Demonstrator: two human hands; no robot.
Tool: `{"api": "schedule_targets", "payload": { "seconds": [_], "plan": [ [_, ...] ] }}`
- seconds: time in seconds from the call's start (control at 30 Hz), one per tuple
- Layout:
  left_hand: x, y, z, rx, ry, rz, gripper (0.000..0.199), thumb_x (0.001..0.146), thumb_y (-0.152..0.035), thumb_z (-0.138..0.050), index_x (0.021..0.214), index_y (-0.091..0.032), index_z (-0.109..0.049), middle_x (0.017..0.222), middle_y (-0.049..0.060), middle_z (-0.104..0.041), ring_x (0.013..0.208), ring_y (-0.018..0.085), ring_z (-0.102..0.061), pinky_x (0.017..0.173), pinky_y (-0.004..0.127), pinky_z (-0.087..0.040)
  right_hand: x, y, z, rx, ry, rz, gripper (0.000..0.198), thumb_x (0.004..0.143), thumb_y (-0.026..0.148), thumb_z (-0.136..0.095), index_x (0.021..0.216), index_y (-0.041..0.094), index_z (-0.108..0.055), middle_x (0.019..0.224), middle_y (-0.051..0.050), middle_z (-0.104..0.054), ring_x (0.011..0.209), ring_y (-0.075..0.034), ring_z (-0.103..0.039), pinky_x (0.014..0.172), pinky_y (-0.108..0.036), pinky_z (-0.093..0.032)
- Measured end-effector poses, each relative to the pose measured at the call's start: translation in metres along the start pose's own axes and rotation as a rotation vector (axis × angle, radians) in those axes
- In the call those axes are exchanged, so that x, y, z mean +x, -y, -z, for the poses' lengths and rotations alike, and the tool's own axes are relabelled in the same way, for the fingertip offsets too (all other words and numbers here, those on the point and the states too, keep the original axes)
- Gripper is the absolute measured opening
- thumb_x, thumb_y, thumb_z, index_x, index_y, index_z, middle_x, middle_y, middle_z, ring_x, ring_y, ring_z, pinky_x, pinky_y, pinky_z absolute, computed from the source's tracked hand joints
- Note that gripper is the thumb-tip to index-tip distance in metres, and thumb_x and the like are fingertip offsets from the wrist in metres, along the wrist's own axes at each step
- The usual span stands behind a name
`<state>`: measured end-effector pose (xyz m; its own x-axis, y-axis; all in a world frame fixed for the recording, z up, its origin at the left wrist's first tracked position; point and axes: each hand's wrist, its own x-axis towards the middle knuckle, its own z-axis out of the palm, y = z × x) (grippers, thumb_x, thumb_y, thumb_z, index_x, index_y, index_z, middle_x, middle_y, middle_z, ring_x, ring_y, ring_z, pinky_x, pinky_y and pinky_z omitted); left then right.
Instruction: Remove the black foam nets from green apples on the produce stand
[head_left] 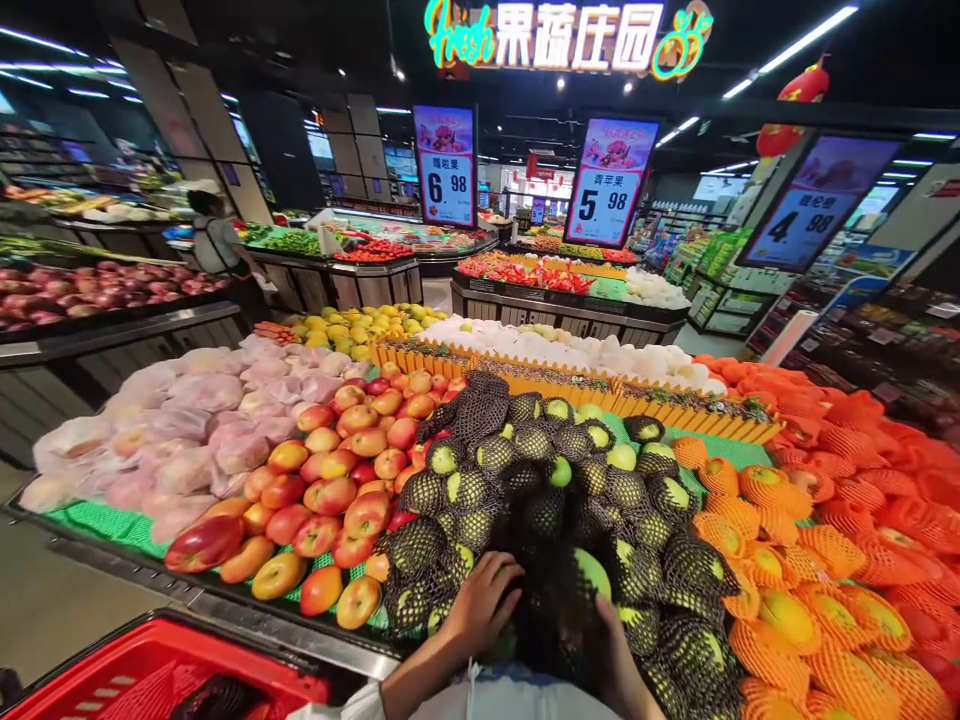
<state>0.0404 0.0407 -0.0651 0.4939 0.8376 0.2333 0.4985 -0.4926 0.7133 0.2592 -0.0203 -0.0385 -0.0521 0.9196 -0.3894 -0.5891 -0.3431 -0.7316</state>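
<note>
Green apples (495, 455) in black foam nets are heaped in the middle of the fruit stand. At the front of this heap, my left hand (484, 600) has its fingers bent and close together against a dark, shadowed mass; what they hold is hidden. Facing it, my right hand (619, 650) curls at the side of a large green apple (592, 575) partly wrapped in black netting, most of its fingers out of sight. The space between my hands is very dark. Loose black foam nets (484, 405) lie on top at the back of the heap.
Red-yellow apples (330, 495) and pale bagged fruit (195, 400) lie to the left. Orange-netted fruit (787, 620) and red-netted fruit (885, 470) fill the right. A red basket (150, 640) stands at the lower left. A yellow fence (517, 370) runs behind; a person (214, 235) is farther off.
</note>
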Motion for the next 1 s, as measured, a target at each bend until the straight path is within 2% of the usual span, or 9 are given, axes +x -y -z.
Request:
{"api": "schedule_targets", "payload": {
  "seconds": [0.1,0.17,0.27,0.37,0.43,0.5,0.57,0.77,1.0],
  "plan": [
    [-0.007,0.025,-0.01,0.35,-0.012,-0.135,0.031,0.094,-0.021,-0.051,0.121,-0.019,-0.066,0.135,0.015,-0.06,0.125,0.034,-0.054,0.103,0.057,-0.049,0.006,0.023,-0.002,0.219,0.022,-0.012,0.079,0.062,0.091,-0.06,0.094,0.021,-0.078,0.091,-0.012,-0.077,0.075,-0.026,-0.068,0.067,-0.038,-0.056],
    [-0.009,0.036,-0.016,0.448,-0.026,-0.161,0.032,0.093,-0.019,-0.053,0.121,-0.018,-0.066,0.136,0.015,-0.06,0.125,0.034,-0.053,0.103,0.058,-0.05,0.012,0.045,0.001,0.321,0.001,0.027,0.081,0.059,0.092,-0.062,0.098,0.022,-0.076,0.097,-0.011,-0.078,0.082,-0.026,-0.07,0.069,-0.037,-0.059],
    [-0.01,0.041,-0.021,0.477,-0.045,-0.171,0.033,0.092,-0.018,-0.053,0.121,-0.019,-0.066,0.136,0.013,-0.06,0.126,0.032,-0.053,0.104,0.056,-0.05,0.027,0.085,0.011,0.386,-0.033,0.15,0.068,0.061,0.073,-0.079,0.106,0.023,-0.071,0.108,-0.01,-0.076,0.083,-0.023,-0.071,0.068,-0.034,-0.062],
    [-0.009,0.04,-0.022,0.462,-0.051,-0.161,0.033,0.091,-0.018,-0.053,0.121,-0.021,-0.067,0.136,0.012,-0.06,0.125,0.031,-0.053,0.104,0.054,-0.051,0.051,0.133,0.022,0.301,-0.099,0.324,0.052,0.061,0.049,-0.089,0.102,0.025,-0.068,0.102,-0.004,-0.076,0.086,-0.02,-0.071,0.067,-0.03,-0.063],
    [-0.009,0.04,-0.021,0.452,-0.053,-0.151,0.033,0.091,-0.018,-0.053,0.121,-0.021,-0.067,0.135,0.012,-0.061,0.125,0.03,-0.054,0.103,0.053,-0.052,0.071,0.165,0.027,0.021,-0.17,0.505,0.047,0.063,0.052,-0.085,0.097,0.026,-0.066,0.097,-0.001,-0.074,0.089,-0.021,-0.071,0.073,-0.032,-0.064],
    [-0.008,0.04,-0.021,0.449,-0.055,-0.142,0.033,0.091,-0.019,-0.053,0.121,-0.022,-0.068,0.135,0.011,-0.062,0.124,0.031,-0.055,0.103,0.053,-0.052,0.092,0.195,0.03,-0.422,-0.286,0.669,0.047,0.072,0.064,-0.07,0.099,0.026,-0.063,0.102,-0.003,-0.073,0.094,-0.022,-0.07,0.08,-0.037,-0.064],
    [-0.008,0.04,-0.02,0.449,-0.054,-0.138,0.033,0.091,-0.019,-0.054,0.12,-0.022,-0.069,0.134,0.011,-0.062,0.123,0.031,-0.056,0.102,0.054,-0.053,0.113,0.219,0.033,-0.679,-0.375,0.714,0.051,0.073,0.065,-0.068,0.105,0.026,-0.06,0.112,-0.006,-0.07,0.103,-0.025,-0.068,0.087,-0.041,-0.06],
    [-0.008,0.04,-0.019,0.456,-0.067,-0.145,0.032,0.09,-0.019,-0.056,0.118,-0.023,-0.07,0.132,0.01,-0.065,0.121,0.03,-0.059,0.099,0.054,-0.056,0.175,0.252,0.051,-1.279,-0.61,0.656,0.081,0.044,0.038,-0.091,0.114,0.019,-0.055,0.123,-0.02,-0.062,0.124,-0.044,-0.05,0.107,-0.059,-0.035],
    [-0.01,0.055,-0.033,0.5,-0.094,-0.103,0.037,0.083,-0.021,-0.055,0.114,-0.032,-0.073,0.13,0.007,-0.069,0.116,0.033,-0.065,0.095,0.054,-0.061,0.245,0.261,0.061,-1.798,-0.701,0.482,0.081,0.061,0.029,-0.086,0.129,0.015,-0.046,0.132,-0.025,-0.055,0.13,-0.042,-0.043,0.102,-0.05,-0.032]
  ]
}}
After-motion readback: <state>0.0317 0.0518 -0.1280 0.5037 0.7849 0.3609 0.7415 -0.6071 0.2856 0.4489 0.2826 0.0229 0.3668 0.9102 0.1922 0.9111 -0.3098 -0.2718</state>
